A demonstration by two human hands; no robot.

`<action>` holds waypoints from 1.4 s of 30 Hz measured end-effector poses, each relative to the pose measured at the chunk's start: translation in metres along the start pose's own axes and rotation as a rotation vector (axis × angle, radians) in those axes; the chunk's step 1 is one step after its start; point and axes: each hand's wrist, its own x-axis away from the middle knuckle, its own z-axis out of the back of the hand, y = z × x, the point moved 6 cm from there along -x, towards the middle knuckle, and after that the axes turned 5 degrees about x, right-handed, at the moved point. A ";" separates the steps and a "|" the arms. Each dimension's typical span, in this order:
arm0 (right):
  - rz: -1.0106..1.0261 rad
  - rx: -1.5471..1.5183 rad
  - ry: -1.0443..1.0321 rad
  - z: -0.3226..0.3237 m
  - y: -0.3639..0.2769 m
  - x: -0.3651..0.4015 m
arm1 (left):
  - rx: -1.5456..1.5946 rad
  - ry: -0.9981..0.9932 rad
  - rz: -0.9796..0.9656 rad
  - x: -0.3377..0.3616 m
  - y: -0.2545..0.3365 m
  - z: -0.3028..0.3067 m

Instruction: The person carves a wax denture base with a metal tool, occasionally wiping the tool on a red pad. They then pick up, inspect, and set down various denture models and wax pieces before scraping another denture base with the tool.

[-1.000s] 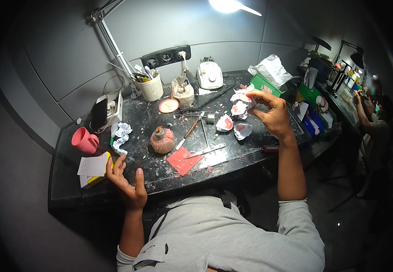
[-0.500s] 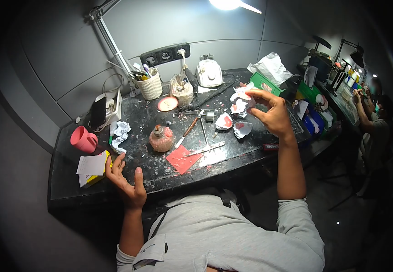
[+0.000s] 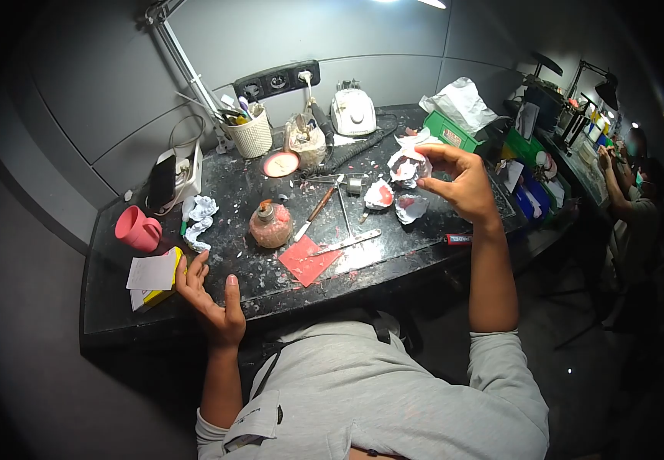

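My right hand [image 3: 462, 184] pinches a white plaster dental cast [image 3: 405, 169] between thumb and fingers, above the right side of the bench. Just below it rest two more casts, one with a pink-red patch [image 3: 378, 195] and a hollow-looking one [image 3: 411, 208]. My left hand [image 3: 213, 300] is open at the front edge, fingers apart, beside a yellow box [image 3: 165, 285] topped with a white paper slip [image 3: 152, 272]. White horseshoe-shaped casts [image 3: 200, 218] lie beyond its fingertips. A red wax sheet [image 3: 306, 263] with a metal spatula [image 3: 349, 242] across it lies between my hands.
A glass spirit burner [image 3: 270, 226], a wood-handled wax knife [image 3: 320, 211] and a pink cup [image 3: 139, 228] stand or lie on the dark bench [image 3: 240, 287]. Behind are a pen holder [image 3: 251, 136], a white control unit [image 3: 353, 113] and a green bin [image 3: 447, 132]. Another person [image 3: 631, 207] works far right.
The cast in my right hand has turned and come slightly lower, showing more of its hollow face. My left hand stays open by the box. The view has shifted slightly.
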 end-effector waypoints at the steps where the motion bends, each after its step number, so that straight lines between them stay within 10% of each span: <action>1: -0.024 0.001 -0.001 0.000 0.001 0.000 | 0.000 0.003 0.000 0.000 0.000 0.000; 11: -0.012 0.052 0.040 0.011 0.010 0.002 | 0.004 0.001 0.005 0.001 -0.002 0.000; 20: -0.418 0.636 0.237 0.057 0.060 0.012 | -0.001 -0.008 0.008 0.001 -0.001 0.000; 26: -0.040 0.895 0.405 0.037 0.041 0.025 | -0.001 -0.012 0.013 0.001 0.001 0.000; 32: -0.248 0.581 0.130 -0.003 0.021 0.034 | -0.002 -0.013 0.017 0.001 0.001 0.000; 42: -0.020 0.717 0.012 -0.068 0.017 0.020 | -0.004 -0.015 0.029 0.001 0.000 0.000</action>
